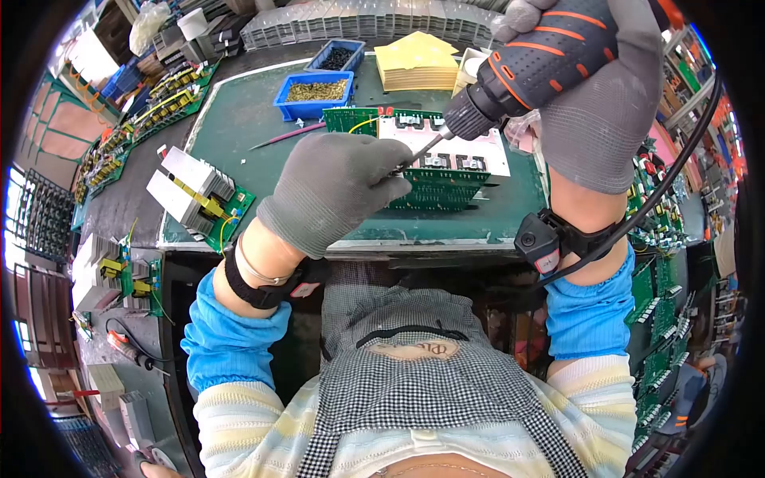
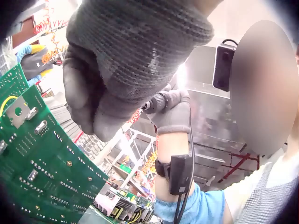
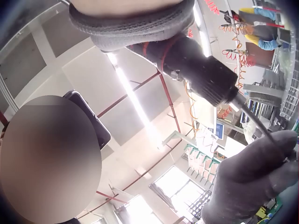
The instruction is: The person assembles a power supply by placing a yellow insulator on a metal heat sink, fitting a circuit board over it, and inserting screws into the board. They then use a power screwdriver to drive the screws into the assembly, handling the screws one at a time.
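My gloved right hand [image 1: 602,119] grips a black and orange power screwdriver [image 1: 550,60], its long bit [image 3: 254,119] slanting down toward the left. At the bit's lower end, my gloved left hand [image 1: 339,187] pinches with thumb and fingers; the fingers hide the very tip, and I cannot tell whether a screw is there too. Just beneath and beyond stands a green circuit board [image 1: 434,191] with a pale plate [image 1: 496,151] carrying small black parts in rows. The board's soldered face fills the lower left of the left wrist view.
Behind the board are a blue bin of brass-coloured screws [image 1: 317,91], a blue bin of black parts [image 1: 336,57] and a yellow paper stack [image 1: 414,64]. A purple pen-like tool [image 1: 288,135] lies left. A heatsink assembly [image 1: 191,191] sits nearby. The driver's cable [image 1: 669,175] hangs right.
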Motion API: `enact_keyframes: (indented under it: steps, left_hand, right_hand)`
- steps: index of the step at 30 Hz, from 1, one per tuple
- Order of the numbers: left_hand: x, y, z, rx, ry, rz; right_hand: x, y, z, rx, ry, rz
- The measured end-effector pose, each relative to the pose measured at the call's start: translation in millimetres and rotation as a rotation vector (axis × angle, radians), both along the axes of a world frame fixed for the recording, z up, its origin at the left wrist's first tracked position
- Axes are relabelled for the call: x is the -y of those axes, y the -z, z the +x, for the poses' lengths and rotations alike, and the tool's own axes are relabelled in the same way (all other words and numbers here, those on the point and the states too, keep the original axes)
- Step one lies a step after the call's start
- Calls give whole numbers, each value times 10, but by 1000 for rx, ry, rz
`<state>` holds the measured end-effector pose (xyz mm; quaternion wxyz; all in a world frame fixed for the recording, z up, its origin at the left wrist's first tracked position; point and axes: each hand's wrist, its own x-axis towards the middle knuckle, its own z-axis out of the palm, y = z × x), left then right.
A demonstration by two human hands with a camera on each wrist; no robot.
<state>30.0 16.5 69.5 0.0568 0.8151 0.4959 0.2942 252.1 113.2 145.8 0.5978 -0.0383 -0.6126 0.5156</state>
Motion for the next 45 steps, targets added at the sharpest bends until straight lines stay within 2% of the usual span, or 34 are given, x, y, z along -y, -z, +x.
enact_keyframes:
  steps: [3,4,5,7,10,12,17,30,33,36,39,45]
  left_hand:
    - [-39,-62,8,128,49,73]
    - [-47,-152,1,169,80,78]
    - [-61,-202,-8,211,110,83]
    - [-82,-180,-58,354,88,-82]
    - [-130,11,-221,626,69,-364]
    - [-102,83,-257,644,61,-377]
    - [-34,124,-128,803,158,-505]
    - [21,204,-110,941,180,-497]
    - [1,300,-84,861,132,-373]
    - [30,300,-42,334,31,119]
    - [-80,254,3,344,56,132]
    - [-423,274,36,94,84,171]
  right_hand:
    - [17,32,-47,89,-54,-22]
    - [5,80,-126,-128,-445,-238]
    - [72,90,-171,-190,-332,-262]
    - [275,47,-276,-259,-176,-251]
    - [186,-16,-47,-247,-57,-37]
    - [81,-30,52,-162,-21,128]
    - [370,-93,-184,-274,156,154]
    - [349,-83,-184,-272,202,177]
    - [348,-62,-170,-230,218,172]
    - [347,-38,-108,-142,233,166]
    - [247,-21,-60,-59,274,173]
    - [23,17,-92,51,368,144]
